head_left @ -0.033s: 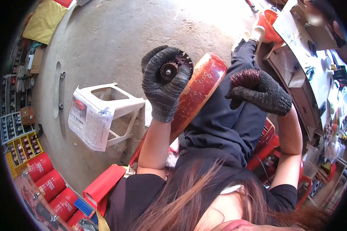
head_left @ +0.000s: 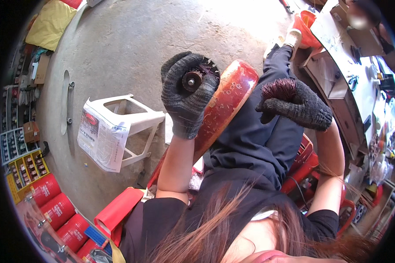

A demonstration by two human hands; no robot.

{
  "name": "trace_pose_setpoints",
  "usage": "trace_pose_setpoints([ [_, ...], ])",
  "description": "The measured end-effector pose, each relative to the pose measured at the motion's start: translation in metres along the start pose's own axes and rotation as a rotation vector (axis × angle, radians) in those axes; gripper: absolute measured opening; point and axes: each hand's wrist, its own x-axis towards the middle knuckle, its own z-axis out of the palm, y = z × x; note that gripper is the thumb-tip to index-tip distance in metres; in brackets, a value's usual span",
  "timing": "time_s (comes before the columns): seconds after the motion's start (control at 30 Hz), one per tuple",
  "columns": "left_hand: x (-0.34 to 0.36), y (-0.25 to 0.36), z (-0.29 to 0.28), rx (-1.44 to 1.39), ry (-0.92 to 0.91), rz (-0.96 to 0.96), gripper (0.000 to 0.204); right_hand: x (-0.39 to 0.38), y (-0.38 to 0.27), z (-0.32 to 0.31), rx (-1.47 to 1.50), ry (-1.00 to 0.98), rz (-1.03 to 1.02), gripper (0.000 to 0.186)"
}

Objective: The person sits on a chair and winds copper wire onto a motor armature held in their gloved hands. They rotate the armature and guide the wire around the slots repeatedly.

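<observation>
My left hand (head_left: pixel 184 96), in a grey knit glove, grips a dark round motor part (head_left: pixel 197 74) with a metal shaft end facing up and wire bits at its right rim. My right hand (head_left: pixel 300 109), also gloved, is closed on a bundle of reddish-purple wire (head_left: pixel 276 87) to the right, apart from the motor part. A long, scuffed red-orange piece (head_left: pixel 232 85) with rounded end lies slanting behind my left hand, beside my dark-trousered legs (head_left: pixel 245 144).
A white plastic stool (head_left: pixel 147 114) with printed paper stands left on the concrete floor (head_left: pixel 114 48). Red cylinders (head_left: pixel 52 206) and parts bins (head_left: pixel 24 171) are lower left. A cluttered workbench (head_left: pixel 351 87) runs along the right, with a red bucket (head_left: pixel 307 30) and a partly visible person (head_left: pixel 382 35) at upper right.
</observation>
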Motion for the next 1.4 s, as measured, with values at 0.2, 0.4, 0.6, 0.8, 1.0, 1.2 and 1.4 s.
trace_pose_setpoints([
  [0.2, -0.003, 0.002, -0.006, -0.235, 0.045, -0.196, 0.037, 0.002, -0.001, -0.005, 0.166, 0.128, 0.055, 0.033],
  [0.4, -0.002, 0.0, -0.003, -0.183, 0.041, -0.099, 0.036, 0.012, 0.006, -0.012, 0.091, 0.173, 0.083, 0.035],
  [0.6, -0.003, 0.003, -0.003, -0.241, 0.109, -0.171, 0.034, 0.008, 0.016, -0.02, 0.004, 0.066, 0.147, 0.037],
  [0.8, 0.0, -0.001, -0.01, -0.379, 0.094, -0.308, 0.032, 0.004, 0.045, -0.037, -0.234, 0.238, -0.115, 0.023],
  [1.0, 0.002, -0.001, -0.003, -0.119, -0.06, -0.024, 0.032, 0.017, 0.05, -0.047, 0.028, 0.321, -0.22, 0.018],
  [1.2, -0.002, 0.005, 0.002, -0.075, -0.094, -0.031, 0.033, 0.029, 0.024, -0.024, 0.275, 0.047, 0.106, 0.03],
  [1.4, -0.001, -0.003, -0.003, 0.042, -0.097, 0.039, 0.033, 0.025, 0.013, -0.014, 0.0, -0.081, 0.196, 0.036],
])
